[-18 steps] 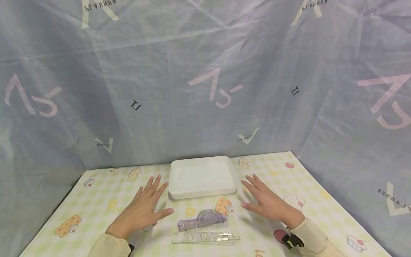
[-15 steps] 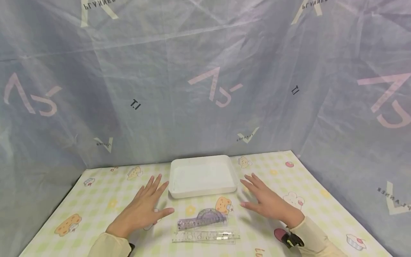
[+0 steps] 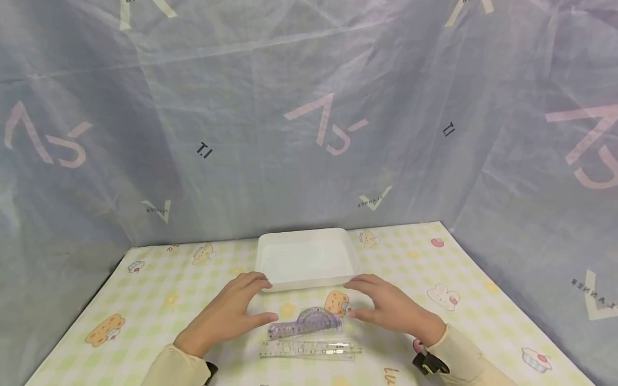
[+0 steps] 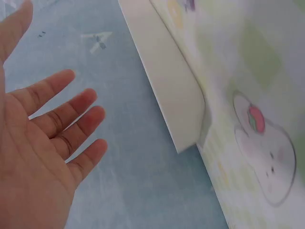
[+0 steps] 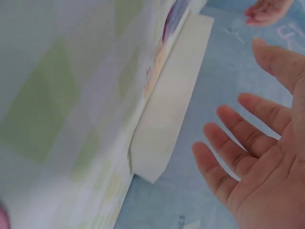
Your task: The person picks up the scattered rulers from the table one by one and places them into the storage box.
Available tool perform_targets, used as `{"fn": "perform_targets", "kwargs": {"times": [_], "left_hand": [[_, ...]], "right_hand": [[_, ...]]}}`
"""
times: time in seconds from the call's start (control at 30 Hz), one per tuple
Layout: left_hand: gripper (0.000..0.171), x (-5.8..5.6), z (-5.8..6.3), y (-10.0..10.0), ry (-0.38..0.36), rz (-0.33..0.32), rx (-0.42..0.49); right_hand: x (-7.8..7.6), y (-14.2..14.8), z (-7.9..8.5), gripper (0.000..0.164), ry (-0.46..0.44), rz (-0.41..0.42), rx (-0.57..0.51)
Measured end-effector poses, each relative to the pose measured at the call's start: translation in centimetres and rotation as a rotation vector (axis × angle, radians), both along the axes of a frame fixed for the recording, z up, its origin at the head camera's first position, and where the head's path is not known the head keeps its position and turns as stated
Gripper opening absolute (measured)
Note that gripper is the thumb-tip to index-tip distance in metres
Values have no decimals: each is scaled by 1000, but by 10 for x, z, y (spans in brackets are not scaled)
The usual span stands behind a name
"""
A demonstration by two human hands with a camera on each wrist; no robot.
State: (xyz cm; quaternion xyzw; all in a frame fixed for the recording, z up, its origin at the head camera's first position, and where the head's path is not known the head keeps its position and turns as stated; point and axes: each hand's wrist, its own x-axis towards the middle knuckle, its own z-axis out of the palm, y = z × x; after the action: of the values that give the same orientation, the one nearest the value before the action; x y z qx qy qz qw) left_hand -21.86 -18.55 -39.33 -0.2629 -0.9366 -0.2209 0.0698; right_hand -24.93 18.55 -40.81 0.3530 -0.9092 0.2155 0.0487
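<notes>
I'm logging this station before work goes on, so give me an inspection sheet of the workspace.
Surface: table under a green-and-white checked cloth with cartoon prints.
Job's things: white tray towards the back; in front of it, a purple protractor and a clear ruler among overlapping see-through pieces, exact count unclear.
Clutter: nothing seen.
Grippers: left hand and right hand, bare, fingers relaxed, holding nothing; both look apart from the tray in the wrist views. A dark strap shows at the right wrist.
Cables: nothing seen.
Surroundings: grey-blue curtain with printed lettering, behind and on both sides.
</notes>
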Motion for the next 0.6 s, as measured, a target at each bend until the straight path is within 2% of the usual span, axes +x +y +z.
{"fn": "perform_targets", "kwargs": {"times": [0.13,0.33,0.47,0.6], "left_hand": [[69,-2,-1,9,1,-47,-12],[59,-9,0,23,-77,-95,-56],[52,-14,-6,28,-109,-107,-73],[48,-17,-14,34,-125,-115,-84]], "right_hand": [[-4,-14,2,54,-41,24,50],[-13,-32,4,50,-71,92,63],[-17,-39,2,46,-86,156,45],[-18,-41,-1,36,-123,181,44]]}}
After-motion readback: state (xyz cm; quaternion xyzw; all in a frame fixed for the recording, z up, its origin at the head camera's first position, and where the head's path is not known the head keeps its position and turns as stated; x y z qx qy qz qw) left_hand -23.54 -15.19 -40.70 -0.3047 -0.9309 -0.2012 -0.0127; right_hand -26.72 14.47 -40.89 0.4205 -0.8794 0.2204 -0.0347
